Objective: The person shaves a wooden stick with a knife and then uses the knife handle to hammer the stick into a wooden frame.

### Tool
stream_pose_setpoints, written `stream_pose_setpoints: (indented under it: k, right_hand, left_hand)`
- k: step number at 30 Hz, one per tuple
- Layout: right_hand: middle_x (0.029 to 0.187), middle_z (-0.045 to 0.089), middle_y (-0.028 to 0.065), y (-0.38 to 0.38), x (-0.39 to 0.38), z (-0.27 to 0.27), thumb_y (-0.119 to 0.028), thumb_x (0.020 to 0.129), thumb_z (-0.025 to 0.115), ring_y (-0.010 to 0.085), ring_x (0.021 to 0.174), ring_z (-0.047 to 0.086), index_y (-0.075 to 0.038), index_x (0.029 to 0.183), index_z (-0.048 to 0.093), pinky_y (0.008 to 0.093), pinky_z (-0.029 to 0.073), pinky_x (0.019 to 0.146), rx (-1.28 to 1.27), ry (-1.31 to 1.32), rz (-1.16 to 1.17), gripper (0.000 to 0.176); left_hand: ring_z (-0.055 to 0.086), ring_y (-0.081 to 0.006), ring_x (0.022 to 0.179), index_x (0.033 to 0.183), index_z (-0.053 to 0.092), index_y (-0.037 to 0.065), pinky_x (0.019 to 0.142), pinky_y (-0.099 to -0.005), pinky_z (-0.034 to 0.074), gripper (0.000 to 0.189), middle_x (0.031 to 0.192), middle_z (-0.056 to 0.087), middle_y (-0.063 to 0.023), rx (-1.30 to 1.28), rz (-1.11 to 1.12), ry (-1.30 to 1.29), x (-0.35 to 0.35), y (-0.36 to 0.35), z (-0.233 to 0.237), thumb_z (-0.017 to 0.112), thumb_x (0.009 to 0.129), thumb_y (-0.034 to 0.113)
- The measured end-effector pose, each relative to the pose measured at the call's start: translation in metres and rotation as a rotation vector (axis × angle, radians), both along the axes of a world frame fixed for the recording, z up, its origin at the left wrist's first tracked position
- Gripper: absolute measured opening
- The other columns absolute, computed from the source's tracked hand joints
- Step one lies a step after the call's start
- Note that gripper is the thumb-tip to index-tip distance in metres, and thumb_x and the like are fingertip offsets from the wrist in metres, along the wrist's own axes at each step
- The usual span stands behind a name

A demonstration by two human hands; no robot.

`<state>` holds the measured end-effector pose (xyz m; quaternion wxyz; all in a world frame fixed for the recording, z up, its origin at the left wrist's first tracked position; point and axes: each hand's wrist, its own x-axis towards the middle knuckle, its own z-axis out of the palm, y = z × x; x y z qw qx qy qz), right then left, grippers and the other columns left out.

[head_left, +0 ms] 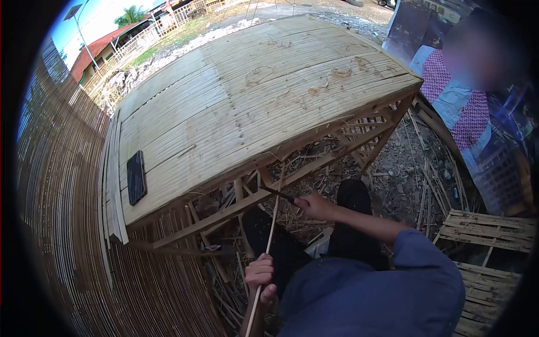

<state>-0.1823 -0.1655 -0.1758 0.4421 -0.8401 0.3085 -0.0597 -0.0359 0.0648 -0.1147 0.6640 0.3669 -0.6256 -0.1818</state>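
Observation:
My left hand (260,272) is wrapped around a long, thin bamboo strip (273,227), low and close to my lap. From there the strip slants up past the front edge of the bamboo-slat table (185,132). In my right hand (315,206) is a knife (279,194) with a dark handle, gripped in a closed fist. Its blade points left and crosses the strip's upper part, just below the table edge. Both hands are over my legs, in front of my blue shirt.
A black phone (136,177) lies at the table's left corner, and curled shavings (318,89) are on its far right. A bamboo screen (62,224) stands left. Slatted panels (487,231) lie lower right. A person in a pink-patterned garment (470,106) is at right. Scraps litter the ground.

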Motion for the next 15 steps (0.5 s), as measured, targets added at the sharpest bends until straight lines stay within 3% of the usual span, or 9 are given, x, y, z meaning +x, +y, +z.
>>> stream_pose_setpoints:
  k: [2,5,8,9,12,15]
  right_hand:
    - [0.063,0.058,0.0194,0.009,0.000,0.018,-0.053,0.092,0.045,0.0394,0.066,0.061,-0.004,0.082,0.059,0.0472,0.046,0.063,-0.049,0.031,-0.045,0.052]
    - [0.067,0.060,0.0202,0.019,-0.009,0.033,-0.052,0.093,0.044,0.0389,0.069,0.062,-0.004,0.087,0.062,0.0467,0.047,0.065,-0.174,0.046,0.261,0.052]
    - [0.071,0.063,0.0218,-0.005,-0.004,0.002,-0.052,0.094,0.042,0.0387,0.073,0.063,-0.004,0.092,0.065,0.0461,0.047,0.068,-0.147,0.057,0.094,0.053]
    - [0.074,0.064,0.0211,-0.031,0.004,-0.047,-0.053,0.095,0.041,0.0397,0.076,0.063,-0.004,0.094,0.065,0.0466,0.048,0.070,0.125,0.007,-0.171,0.055]
    - [0.077,0.064,0.0211,-0.042,-0.003,-0.010,-0.053,0.095,0.040,0.0396,0.077,0.064,-0.004,0.096,0.065,0.0465,0.048,0.070,-0.186,0.090,-0.142,0.055]
    - [0.079,0.065,0.0219,-0.003,-0.004,0.036,-0.055,0.094,0.041,0.0394,0.079,0.064,-0.005,0.100,0.066,0.0457,0.049,0.073,-0.095,0.165,0.052,0.056]
  left_hand:
    - [0.027,-0.0191,0.042,0.049,0.025,0.004,0.052,-0.0343,0.030,0.052,0.046,0.022,-0.0029,-0.023,-0.005,0.025,0.002,-0.003,-0.002,0.054,0.080,0.035]
    - [0.027,-0.0184,0.042,0.048,0.026,0.004,0.052,-0.0343,0.030,0.051,0.046,0.022,-0.0027,-0.028,-0.019,0.067,0.004,-0.001,-0.002,0.055,0.079,0.033]
    - [0.025,-0.0180,0.041,0.049,0.024,0.004,0.052,-0.0341,0.029,0.055,0.047,0.021,-0.0024,-0.021,-0.007,0.089,0.002,0.000,-0.003,0.056,0.080,0.036]
    - [0.024,-0.0180,0.041,0.049,0.024,0.004,0.052,-0.0341,0.029,0.056,0.047,0.020,-0.0023,-0.009,0.002,0.088,0.000,0.000,-0.001,0.056,0.081,0.037]
    - [0.022,-0.0176,0.041,0.049,0.022,0.005,0.051,-0.0336,0.027,0.059,0.047,0.019,-0.0020,-0.021,0.032,0.090,-0.001,-0.006,0.001,0.056,0.082,0.041]
    - [0.023,-0.0165,0.040,0.048,0.022,0.005,0.050,-0.0330,0.025,0.056,0.045,0.020,-0.0016,-0.052,0.046,0.149,-0.003,-0.006,-0.003,0.056,0.080,0.037]
